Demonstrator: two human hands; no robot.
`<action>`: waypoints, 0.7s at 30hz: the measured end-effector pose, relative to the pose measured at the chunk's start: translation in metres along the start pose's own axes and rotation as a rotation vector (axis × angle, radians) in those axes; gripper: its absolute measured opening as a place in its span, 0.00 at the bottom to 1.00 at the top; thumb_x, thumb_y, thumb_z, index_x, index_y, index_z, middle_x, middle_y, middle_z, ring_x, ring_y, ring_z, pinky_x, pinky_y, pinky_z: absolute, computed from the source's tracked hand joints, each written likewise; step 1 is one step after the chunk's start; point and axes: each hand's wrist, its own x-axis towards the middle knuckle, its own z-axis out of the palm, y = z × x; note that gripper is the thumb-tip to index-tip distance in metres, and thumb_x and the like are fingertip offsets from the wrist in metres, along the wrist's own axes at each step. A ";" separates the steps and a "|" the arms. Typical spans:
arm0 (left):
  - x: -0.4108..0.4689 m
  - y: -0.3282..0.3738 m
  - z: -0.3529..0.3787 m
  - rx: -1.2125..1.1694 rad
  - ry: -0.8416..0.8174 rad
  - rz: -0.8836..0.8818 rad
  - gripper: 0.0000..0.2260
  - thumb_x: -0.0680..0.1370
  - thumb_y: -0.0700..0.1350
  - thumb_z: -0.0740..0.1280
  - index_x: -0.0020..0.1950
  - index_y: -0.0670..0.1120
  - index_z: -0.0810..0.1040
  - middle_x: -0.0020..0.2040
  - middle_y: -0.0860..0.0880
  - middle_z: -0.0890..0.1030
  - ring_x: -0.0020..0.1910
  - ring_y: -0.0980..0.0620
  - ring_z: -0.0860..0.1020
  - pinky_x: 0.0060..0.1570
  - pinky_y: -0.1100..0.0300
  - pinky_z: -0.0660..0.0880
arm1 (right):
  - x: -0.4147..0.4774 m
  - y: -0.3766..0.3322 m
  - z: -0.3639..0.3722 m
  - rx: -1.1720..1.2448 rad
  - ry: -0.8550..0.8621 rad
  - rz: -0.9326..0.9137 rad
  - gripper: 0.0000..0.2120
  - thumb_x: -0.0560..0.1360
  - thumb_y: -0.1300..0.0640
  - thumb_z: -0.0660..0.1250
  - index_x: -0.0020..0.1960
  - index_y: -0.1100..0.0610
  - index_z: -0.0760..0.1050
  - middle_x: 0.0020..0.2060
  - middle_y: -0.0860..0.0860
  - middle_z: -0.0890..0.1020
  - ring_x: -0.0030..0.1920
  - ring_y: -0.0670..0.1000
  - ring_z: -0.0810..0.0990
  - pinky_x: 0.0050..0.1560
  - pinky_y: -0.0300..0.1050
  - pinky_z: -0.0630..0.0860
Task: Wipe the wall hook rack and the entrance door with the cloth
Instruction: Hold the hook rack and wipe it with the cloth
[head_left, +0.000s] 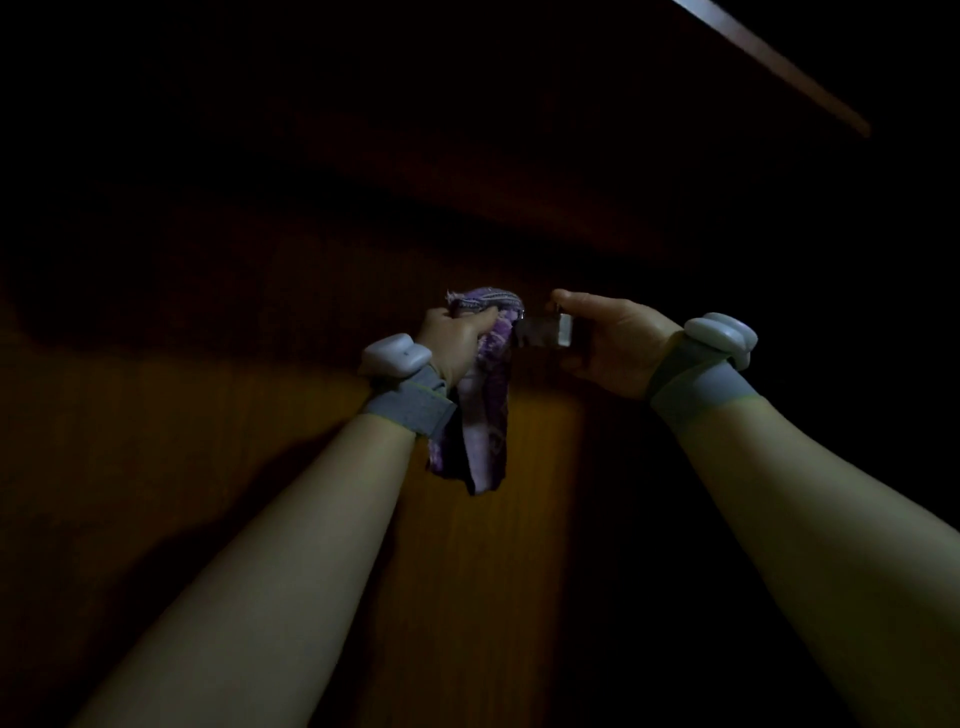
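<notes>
We face a dark brown wooden door, dim everywhere but a warmer lit patch near its middle; a pale strip crosses the upper right corner. Both our forearms reach up toward the door's middle, each wrist wearing a grey band with a white sensor. Our left hand is clenched around a bunched purple patterned cloth, whose loose end hangs down past the wrist. Our right hand grips a small metal fitting on the door, thumb on top. The cloth's upper fold touches that fitting's left end.
</notes>
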 end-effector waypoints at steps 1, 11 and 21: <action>-0.003 -0.001 0.000 -0.020 0.006 -0.002 0.15 0.76 0.40 0.65 0.58 0.32 0.77 0.56 0.37 0.80 0.52 0.46 0.78 0.49 0.63 0.68 | 0.000 0.000 0.000 -0.006 0.007 -0.003 0.05 0.76 0.54 0.62 0.42 0.53 0.73 0.39 0.50 0.72 0.39 0.48 0.72 0.38 0.41 0.67; -0.010 -0.018 -0.003 -0.137 0.098 -0.114 0.15 0.76 0.46 0.65 0.54 0.35 0.79 0.52 0.40 0.81 0.54 0.43 0.78 0.49 0.64 0.75 | 0.000 0.000 0.000 0.007 0.038 0.018 0.04 0.75 0.54 0.63 0.45 0.53 0.74 0.42 0.51 0.75 0.41 0.48 0.74 0.39 0.41 0.70; -0.013 -0.012 0.017 -0.070 0.123 -0.322 0.24 0.79 0.52 0.59 0.69 0.37 0.68 0.67 0.37 0.72 0.65 0.39 0.72 0.52 0.58 0.69 | -0.002 -0.003 0.003 0.021 0.040 0.039 0.05 0.76 0.55 0.62 0.42 0.54 0.73 0.39 0.50 0.71 0.39 0.48 0.70 0.37 0.39 0.64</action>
